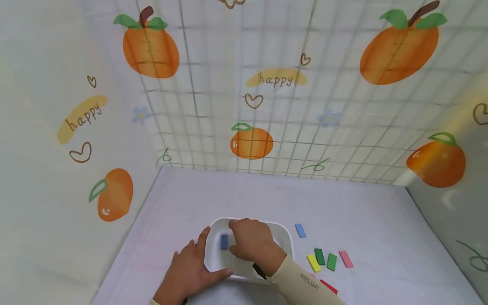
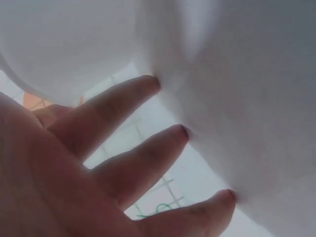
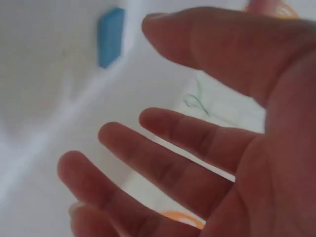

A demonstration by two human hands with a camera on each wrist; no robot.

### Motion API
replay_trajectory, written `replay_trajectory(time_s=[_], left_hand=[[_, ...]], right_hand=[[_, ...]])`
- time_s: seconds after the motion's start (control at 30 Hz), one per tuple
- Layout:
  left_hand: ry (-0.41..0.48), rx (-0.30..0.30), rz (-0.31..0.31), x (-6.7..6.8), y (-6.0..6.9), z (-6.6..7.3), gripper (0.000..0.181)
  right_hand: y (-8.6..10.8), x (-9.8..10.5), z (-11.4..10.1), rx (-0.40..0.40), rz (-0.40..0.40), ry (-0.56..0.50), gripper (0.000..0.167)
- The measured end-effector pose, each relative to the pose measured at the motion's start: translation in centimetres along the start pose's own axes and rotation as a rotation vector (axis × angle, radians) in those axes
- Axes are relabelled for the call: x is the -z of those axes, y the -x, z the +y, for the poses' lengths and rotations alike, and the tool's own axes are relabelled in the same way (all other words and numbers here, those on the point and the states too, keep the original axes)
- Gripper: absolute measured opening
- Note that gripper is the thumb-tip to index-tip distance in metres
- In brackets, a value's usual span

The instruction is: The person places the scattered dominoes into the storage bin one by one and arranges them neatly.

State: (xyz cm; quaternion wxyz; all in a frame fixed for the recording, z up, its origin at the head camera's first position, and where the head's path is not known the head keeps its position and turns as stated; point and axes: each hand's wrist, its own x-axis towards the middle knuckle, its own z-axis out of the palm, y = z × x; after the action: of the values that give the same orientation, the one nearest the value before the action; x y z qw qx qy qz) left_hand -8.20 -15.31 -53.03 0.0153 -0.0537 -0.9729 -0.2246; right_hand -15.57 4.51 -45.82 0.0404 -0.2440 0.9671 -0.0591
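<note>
A white plastic tub (image 1: 244, 270) stands on the table in the head view. Inside it, towards the left wall, lies a small dark-blue rectangular block (image 1: 224, 242). My left hand (image 1: 190, 264) rests against the tub's left corner, its thumb along the near rim. In the left wrist view, fairly straight fingers (image 2: 148, 163) touch the tub's outer wall. Over the tub's middle is my right hand (image 1: 253, 241), just right of the block. The right wrist view shows its fingers extended and apart, holding nothing, with the thumb tip near the blue block (image 3: 111, 37).
Right of the tub lie loose blocks: light blue (image 1: 300, 230), yellow (image 1: 314, 263), dark green (image 1: 319, 256), lighter green (image 1: 331, 262), pink (image 1: 346, 259) and red (image 1: 328, 286). The right sleeve partly covers the red one. Printed fabric walls (image 1: 213, 93) enclose the table.
</note>
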Motion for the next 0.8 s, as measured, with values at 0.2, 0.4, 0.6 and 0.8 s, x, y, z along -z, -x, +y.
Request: replay_trajectory(time_s=[0.2,0.4,0.6,0.8], left_hand=[[-0.050,0.006,0.022,0.1,0.0,0.5,0.137],[-0.120,0.007,-0.016,-0.1,-0.2,1.0,0.140],[-0.186,0.017,-0.024,0.1,-0.5,1.4,0.144],[-0.234,-0.015,0.041,-0.2,-0.6,1.5,0.143]], right_hand=[[2.8,2.6,1.6,-0.048,0.044,-0.029,0.050],[7.0,4.6,3.6,-0.101,0.096,-0.032,0.053],[11.0,5.1,6.2,-0.182,0.162,-0.072,0.051],[14.5,5.7,8.5,-0.301,0.147,-0.178,0.053]])
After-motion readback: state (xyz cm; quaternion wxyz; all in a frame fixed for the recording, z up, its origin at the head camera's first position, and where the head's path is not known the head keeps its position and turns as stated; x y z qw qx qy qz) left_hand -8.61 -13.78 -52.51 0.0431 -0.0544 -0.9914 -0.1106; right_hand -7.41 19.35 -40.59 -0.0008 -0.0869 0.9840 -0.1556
